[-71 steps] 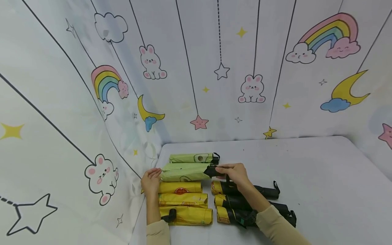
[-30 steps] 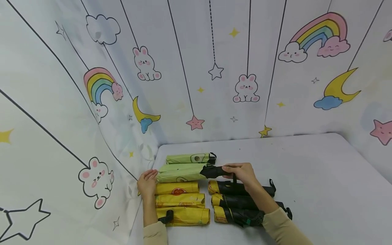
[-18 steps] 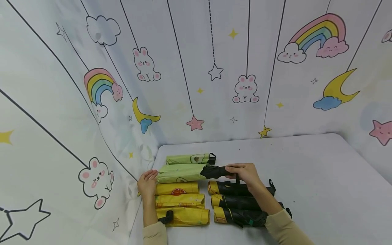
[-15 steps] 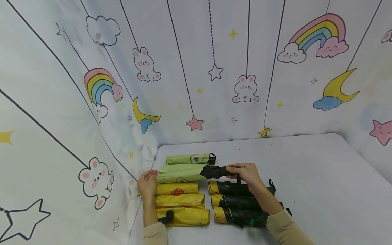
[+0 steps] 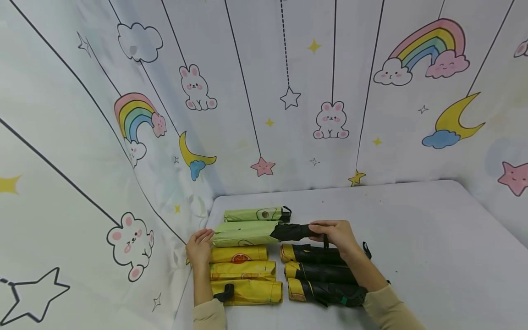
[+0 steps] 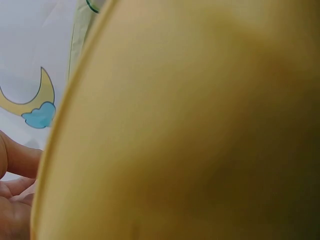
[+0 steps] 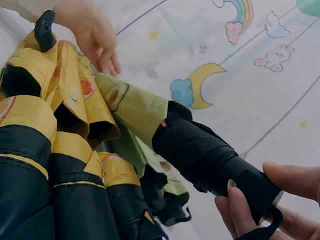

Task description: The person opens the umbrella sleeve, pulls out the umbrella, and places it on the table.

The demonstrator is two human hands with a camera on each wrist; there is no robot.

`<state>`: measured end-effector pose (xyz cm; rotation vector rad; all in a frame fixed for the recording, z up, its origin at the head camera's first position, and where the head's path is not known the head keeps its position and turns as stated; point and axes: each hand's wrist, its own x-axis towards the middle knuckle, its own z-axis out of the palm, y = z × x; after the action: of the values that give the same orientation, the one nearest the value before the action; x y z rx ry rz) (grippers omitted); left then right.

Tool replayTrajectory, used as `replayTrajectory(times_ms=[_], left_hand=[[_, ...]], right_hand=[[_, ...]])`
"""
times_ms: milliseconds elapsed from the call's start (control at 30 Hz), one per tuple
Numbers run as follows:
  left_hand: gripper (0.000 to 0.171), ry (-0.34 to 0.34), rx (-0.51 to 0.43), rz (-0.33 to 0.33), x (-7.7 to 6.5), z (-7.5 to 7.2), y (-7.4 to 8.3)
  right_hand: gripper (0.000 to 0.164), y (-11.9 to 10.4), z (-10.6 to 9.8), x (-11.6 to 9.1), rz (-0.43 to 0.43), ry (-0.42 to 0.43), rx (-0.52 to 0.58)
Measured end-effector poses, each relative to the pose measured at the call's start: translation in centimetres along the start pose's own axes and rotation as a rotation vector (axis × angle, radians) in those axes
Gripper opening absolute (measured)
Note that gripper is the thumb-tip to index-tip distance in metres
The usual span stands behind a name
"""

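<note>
One black umbrella (image 5: 294, 232) protrudes from green sleeving (image 5: 245, 233), right fingers (image 7: 295, 180) pinching it, left fingers' (image 5: 204, 235) hold unclear.

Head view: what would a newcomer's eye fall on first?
Probably the cartoon backdrop, its rainbows and rabbits filling the view above the white table. Next comes the right hand, gripping a black umbrella that sticks out of a green sleeve beyond three yellow sleeves.

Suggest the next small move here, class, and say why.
Probably the right hand should draw the black umbrella rightward: it pinches the handle, the umbrella's other end is hidden inside the green sleeve, and the left hand is at that sleeve's far end, where it could steady it.
</note>
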<state>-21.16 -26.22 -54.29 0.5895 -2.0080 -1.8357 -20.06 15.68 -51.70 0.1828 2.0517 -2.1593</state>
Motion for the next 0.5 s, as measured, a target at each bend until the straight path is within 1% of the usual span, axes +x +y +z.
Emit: replayTrajectory(times_ms=[200, 500], left_hand=[[0.034, -0.002, -0.011, -0.002, -0.09, 0.15, 0.13], [0.036, -0.011, -0.012, 0.008, -0.32, 0.09, 0.17]], right_hand=[[0.048, -0.01, -0.23, -0.27, 0.01, 0.019, 0.001], [0.046, -0.08, -0.67, -0.63, -0.024, 0.006, 0.041]])
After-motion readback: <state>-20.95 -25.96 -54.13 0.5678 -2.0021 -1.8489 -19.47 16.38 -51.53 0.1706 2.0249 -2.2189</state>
